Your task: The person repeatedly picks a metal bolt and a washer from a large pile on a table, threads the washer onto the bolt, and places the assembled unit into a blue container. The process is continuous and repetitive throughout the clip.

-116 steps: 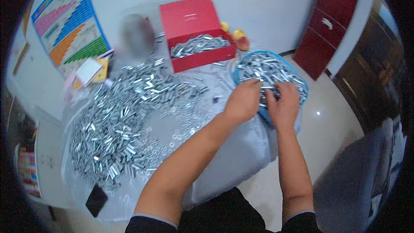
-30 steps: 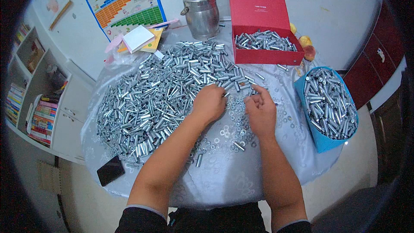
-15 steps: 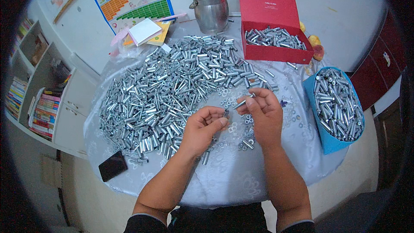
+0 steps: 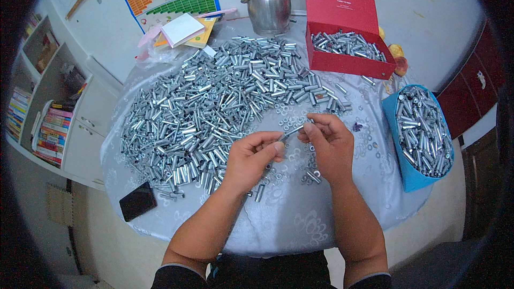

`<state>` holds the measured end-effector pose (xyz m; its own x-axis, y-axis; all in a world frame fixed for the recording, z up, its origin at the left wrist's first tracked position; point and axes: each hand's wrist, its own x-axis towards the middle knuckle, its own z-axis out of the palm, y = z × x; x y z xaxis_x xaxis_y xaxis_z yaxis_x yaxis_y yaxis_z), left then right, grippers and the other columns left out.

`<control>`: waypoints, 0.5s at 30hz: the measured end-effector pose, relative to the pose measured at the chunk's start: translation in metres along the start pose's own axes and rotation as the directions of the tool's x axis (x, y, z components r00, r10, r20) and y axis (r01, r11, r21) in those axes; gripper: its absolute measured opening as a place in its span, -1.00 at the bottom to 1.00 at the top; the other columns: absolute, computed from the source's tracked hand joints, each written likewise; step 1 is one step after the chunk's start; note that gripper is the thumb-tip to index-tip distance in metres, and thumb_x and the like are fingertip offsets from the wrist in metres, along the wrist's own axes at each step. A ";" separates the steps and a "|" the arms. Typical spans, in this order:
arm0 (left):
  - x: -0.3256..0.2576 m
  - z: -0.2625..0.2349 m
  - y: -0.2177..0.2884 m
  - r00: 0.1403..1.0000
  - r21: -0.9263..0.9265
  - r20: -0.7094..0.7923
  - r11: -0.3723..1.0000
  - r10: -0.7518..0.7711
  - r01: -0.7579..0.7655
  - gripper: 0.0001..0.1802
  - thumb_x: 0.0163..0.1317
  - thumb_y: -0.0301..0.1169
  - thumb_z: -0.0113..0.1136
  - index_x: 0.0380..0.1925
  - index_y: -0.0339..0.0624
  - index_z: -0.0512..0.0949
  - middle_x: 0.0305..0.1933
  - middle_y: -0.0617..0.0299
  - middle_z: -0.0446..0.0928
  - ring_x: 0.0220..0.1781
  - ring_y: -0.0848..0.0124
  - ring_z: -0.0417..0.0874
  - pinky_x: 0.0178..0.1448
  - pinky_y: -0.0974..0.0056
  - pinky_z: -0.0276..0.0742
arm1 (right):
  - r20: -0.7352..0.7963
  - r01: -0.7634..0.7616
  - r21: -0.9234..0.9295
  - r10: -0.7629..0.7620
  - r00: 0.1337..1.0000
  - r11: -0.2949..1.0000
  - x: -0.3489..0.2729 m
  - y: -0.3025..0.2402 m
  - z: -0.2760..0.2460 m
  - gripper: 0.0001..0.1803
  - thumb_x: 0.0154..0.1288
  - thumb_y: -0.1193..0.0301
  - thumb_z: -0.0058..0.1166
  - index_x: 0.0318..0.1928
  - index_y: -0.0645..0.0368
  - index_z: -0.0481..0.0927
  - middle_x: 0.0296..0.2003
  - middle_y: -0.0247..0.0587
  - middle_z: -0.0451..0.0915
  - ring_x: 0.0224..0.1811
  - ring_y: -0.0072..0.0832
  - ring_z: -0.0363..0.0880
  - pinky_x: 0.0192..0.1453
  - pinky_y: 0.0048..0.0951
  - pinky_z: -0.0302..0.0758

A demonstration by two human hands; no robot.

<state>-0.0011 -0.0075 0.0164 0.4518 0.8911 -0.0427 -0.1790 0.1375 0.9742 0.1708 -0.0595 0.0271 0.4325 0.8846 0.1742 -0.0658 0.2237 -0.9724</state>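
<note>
Over the near middle of the table, my left hand and my right hand face each other, fingertips only a little apart. A slim silvery bolt is pinched in my right hand, its end running to the fingertips of my left hand. My left thumb and forefinger are closed on a small metal piece, mostly hidden; I cannot make out whether it is a nut or a washer. Loose washers and nuts lie on the cloth just beyond and beneath my hands. A big heap of metal sleeves and bolts spreads to the left.
A blue bin full of metal sleeves stands at the right. The open red box at the back holds more. Behind the heap are a metal pot and notepads. A black phone lies at the left edge.
My hands have come together, so the bolt in my right hand now meets the small piece in my left. The view has shifted slightly.
</note>
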 end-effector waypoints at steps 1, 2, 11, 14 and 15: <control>0.000 0.000 0.001 1.000 -0.012 -0.005 1.000 -0.006 0.006 -0.75 0.27 -0.53 0.28 -0.06 -0.37 0.63 -0.29 0.16 0.67 -0.31 0.46 0.67 -0.16 0.36 0.63 | 0.000 -0.010 0.022 0.010 1.000 1.000 0.000 0.002 -0.001 -0.78 0.36 0.53 0.16 -0.02 0.31 0.61 -0.23 -0.09 0.71 -0.22 -0.47 0.71 -0.14 -0.46 0.64; 0.001 -0.001 0.000 1.000 -0.001 0.014 1.000 0.000 0.000 -0.74 0.28 -0.53 0.27 -0.05 -0.38 0.62 -0.28 0.16 0.67 -0.30 0.46 0.67 -0.16 0.36 0.64 | 0.037 -0.013 -0.069 0.016 0.999 0.998 0.001 0.005 -0.002 -0.78 0.34 0.52 0.17 -0.03 0.29 0.63 -0.23 -0.11 0.71 -0.22 -0.47 0.71 -0.14 -0.45 0.63; 0.008 -0.017 -0.004 0.984 -0.318 0.013 0.932 -0.178 0.173 -0.76 0.32 -0.50 0.24 -0.04 -0.33 0.60 -0.30 0.17 0.65 -0.28 0.45 0.70 -0.17 0.33 0.70 | 0.345 0.233 -0.369 -0.100 0.933 0.900 0.000 -0.001 -0.003 -0.80 0.20 0.51 0.28 -0.14 0.24 0.72 -0.33 -0.19 0.69 -0.32 -0.54 0.61 -0.20 -0.49 0.53; 0.009 -0.020 -0.009 0.974 -0.499 0.116 0.836 -0.196 0.227 -0.78 0.38 -0.42 0.20 -0.06 -0.31 0.59 -0.27 0.16 0.65 -0.30 0.42 0.72 -0.20 0.33 0.72 | 0.334 0.207 -0.321 -0.094 0.938 0.924 -0.002 0.000 0.000 -0.81 0.20 0.45 0.32 -0.16 0.20 0.72 -0.32 -0.19 0.69 -0.35 -0.47 0.63 -0.22 -0.46 0.55; 0.007 -0.012 -0.003 0.969 -0.533 0.112 0.809 -0.221 0.246 -0.77 0.40 -0.39 0.18 -0.06 -0.32 0.58 -0.25 0.14 0.65 -0.30 0.41 0.72 -0.21 0.34 0.72 | 0.332 0.224 -0.335 -0.108 0.937 0.915 -0.003 0.000 0.001 -0.82 0.20 0.44 0.32 -0.19 0.21 0.72 -0.32 -0.18 0.68 -0.36 -0.46 0.63 -0.23 -0.45 0.55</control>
<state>-0.0081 0.0035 0.0105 0.5751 0.7845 -0.2319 -0.4996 0.5612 0.6599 0.1681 -0.0617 0.0266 0.1139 0.9406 0.3198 0.3380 0.2660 -0.9028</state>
